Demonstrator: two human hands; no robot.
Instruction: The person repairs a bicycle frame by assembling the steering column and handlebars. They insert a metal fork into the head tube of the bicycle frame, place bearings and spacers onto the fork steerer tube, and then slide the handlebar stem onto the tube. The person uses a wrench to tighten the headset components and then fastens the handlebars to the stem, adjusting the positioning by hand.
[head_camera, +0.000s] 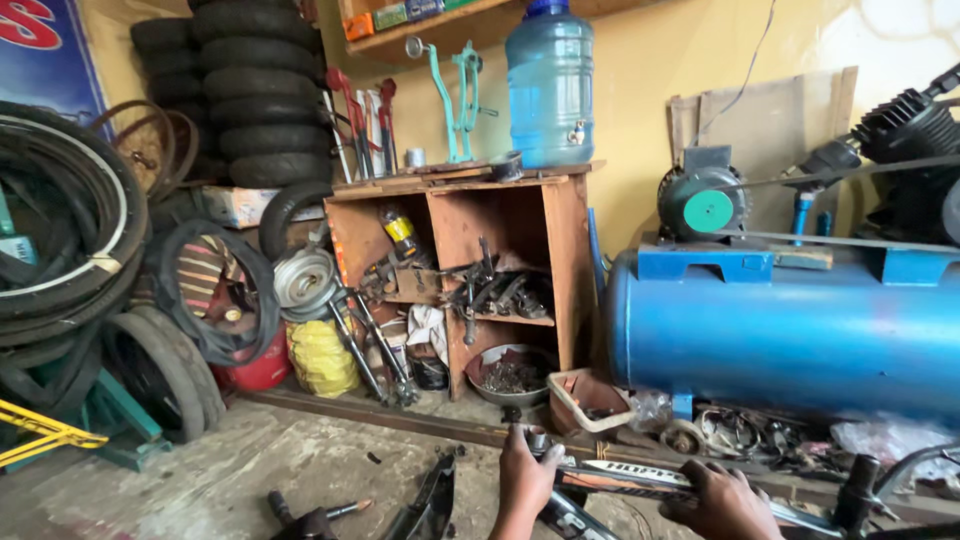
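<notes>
Down at the bottom, the left hand (523, 480) is wrapped tight around the end of a bike frame tube (625, 478). The right hand (722, 503) presses closed on the same tube, further along. The tube lies low over the dirty floor (250, 470), near the big blue air tank (790, 335) (a wooden shelf (560, 250) of tools stands behind).
</notes>
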